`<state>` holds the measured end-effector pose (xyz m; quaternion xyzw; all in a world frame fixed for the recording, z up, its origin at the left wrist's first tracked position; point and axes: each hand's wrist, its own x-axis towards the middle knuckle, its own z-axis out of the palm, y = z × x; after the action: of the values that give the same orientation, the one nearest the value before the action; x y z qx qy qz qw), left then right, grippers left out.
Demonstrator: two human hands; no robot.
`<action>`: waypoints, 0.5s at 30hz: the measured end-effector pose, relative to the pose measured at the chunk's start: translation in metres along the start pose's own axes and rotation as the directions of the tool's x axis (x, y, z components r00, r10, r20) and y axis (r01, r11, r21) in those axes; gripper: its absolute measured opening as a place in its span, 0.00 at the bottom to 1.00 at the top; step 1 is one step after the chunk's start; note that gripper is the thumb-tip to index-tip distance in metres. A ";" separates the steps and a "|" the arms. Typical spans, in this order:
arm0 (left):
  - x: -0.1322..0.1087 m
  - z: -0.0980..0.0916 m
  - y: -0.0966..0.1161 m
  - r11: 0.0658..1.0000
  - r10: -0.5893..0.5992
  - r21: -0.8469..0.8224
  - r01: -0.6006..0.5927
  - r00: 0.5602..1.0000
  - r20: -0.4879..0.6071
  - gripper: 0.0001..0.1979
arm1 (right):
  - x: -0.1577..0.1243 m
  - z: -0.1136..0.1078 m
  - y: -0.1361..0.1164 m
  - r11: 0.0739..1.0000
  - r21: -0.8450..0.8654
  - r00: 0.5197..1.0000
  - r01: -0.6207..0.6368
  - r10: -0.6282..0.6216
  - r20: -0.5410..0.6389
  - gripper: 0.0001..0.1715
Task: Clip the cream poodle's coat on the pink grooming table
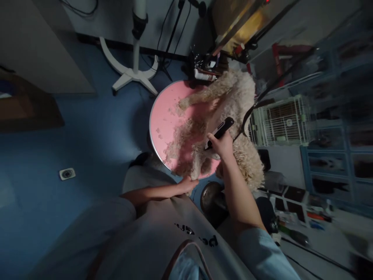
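Observation:
A curly cream dog [239,112] stands on a round pink grooming table [166,112]. My right hand [223,144] is wrapped round a black hair clipper [220,131] held against the dog's flank. My left hand [188,184] is closed on one of the dog's legs [196,165] at the near edge of the table. Clumps of cut fur [180,136] lie on the pink top. A dark leash [247,116] runs from the dog's neck toward the right.
A white stand with a spreading base [134,74] rests on the blue floor behind the table. A white wire cage [281,122] and dark shelving are to the right. A round metal stool or bin [211,196] sits below the table. Cables hang near the back wall.

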<state>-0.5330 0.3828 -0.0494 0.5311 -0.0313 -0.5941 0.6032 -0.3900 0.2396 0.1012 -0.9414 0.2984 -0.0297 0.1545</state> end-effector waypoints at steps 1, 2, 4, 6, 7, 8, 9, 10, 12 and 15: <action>-0.001 -0.003 -0.001 1.000 0.007 0.001 -0.007 1.000 -0.004 0.10 | 0.001 0.009 -0.001 1.000 0.024 0.999 -0.007 0.006 0.032 0.33; -0.003 -0.005 -0.002 1.000 0.011 0.002 -0.011 1.000 -0.007 0.10 | 0.003 0.014 -0.002 0.999 0.047 0.997 -0.003 0.000 0.071 0.31; -0.007 -0.011 0.000 1.000 0.017 0.001 -0.017 1.000 -0.012 0.10 | 0.003 0.015 -0.005 0.996 0.086 0.985 0.028 -0.042 0.164 0.28; -0.012 -0.017 0.003 1.000 0.026 -0.003 -0.026 1.000 -0.014 0.09 | 0.000 0.004 -0.011 0.993 0.097 0.983 0.068 -0.084 0.164 0.25; -0.015 -0.020 0.005 1.000 0.029 -0.003 -0.029 0.999 -0.012 0.08 | -0.002 -0.004 -0.014 0.994 0.071 0.992 0.079 -0.086 0.096 0.26; -0.018 -0.022 0.007 0.999 0.032 0.001 -0.032 0.999 -0.008 0.08 | -0.003 -0.012 -0.018 0.997 0.023 0.997 0.080 -0.080 -0.002 0.27; -0.020 -0.025 0.009 0.999 0.034 0.007 -0.034 0.999 -0.003 0.08 | -0.005 -0.017 -0.021 0.997 -0.038 0.992 0.068 -0.071 -0.100 0.29; -0.023 -0.027 0.010 0.999 0.038 0.016 -0.038 0.999 0.003 0.08 | -0.006 -0.020 -0.024 0.994 -0.100 0.984 0.049 -0.065 -0.165 0.31; -0.026 -0.030 0.011 0.998 0.048 0.039 -0.048 0.999 0.011 0.08 | -0.005 -0.014 -0.029 0.982 -0.186 0.986 0.021 -0.052 -0.159 0.33; -0.029 -0.033 0.010 0.994 0.068 0.083 -0.069 0.998 0.014 0.08 | 0.004 0.010 -0.032 0.979 -0.199 0.999 -0.030 0.025 -0.026 0.32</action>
<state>-0.5129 0.4219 -0.0397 0.5509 -0.0777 -0.5742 0.6006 -0.3672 0.2645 0.1015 -0.9475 0.3148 -0.0086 0.0560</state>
